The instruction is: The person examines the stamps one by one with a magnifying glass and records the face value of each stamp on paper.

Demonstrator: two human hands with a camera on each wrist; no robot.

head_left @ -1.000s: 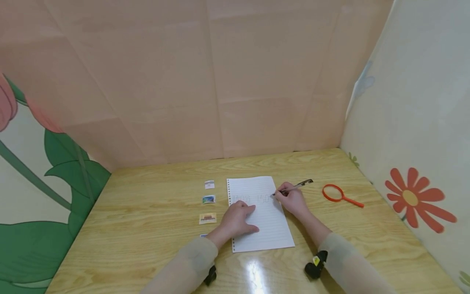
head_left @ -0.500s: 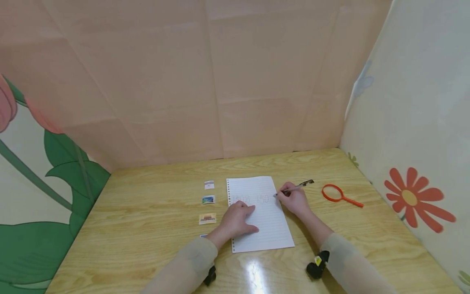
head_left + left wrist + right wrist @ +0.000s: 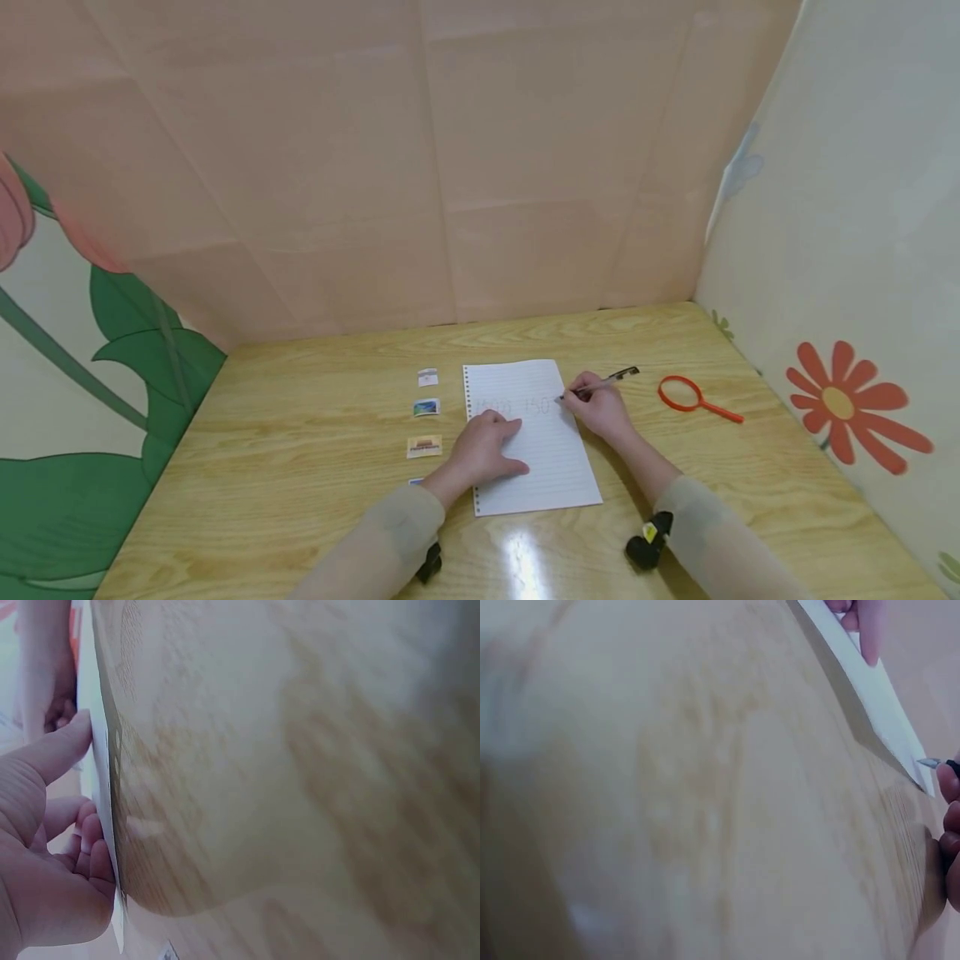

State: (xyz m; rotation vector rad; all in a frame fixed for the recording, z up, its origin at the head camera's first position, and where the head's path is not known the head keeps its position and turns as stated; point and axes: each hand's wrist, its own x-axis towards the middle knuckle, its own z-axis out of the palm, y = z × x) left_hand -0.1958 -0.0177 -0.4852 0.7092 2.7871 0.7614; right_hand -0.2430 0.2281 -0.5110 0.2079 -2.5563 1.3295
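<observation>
A white lined sheet of paper (image 3: 536, 467) with holes down its left edge lies in the middle of the table. Faint handwriting, including what looks like "150", runs across its upper part. My left hand (image 3: 487, 447) rests on the sheet's left side, thumb spread; the left wrist view shows its fingers loosely bent against the paper. In my right hand (image 3: 598, 408) I pinch a pen (image 3: 617, 375) at the sheet's right edge. Its tip (image 3: 928, 762) is at the paper in the right wrist view; whether it touches is hard to tell.
A red magnifying glass (image 3: 703, 404) lies to the right of my right hand. Left of the paper, several small stamp-like pictures, such as a yellowish one (image 3: 424, 446), form a column; the lowest is partly hidden by my left arm.
My right hand with the pen shifted slightly right, then slightly back left along the written line. The left hand and the sheet have stayed where they were.
</observation>
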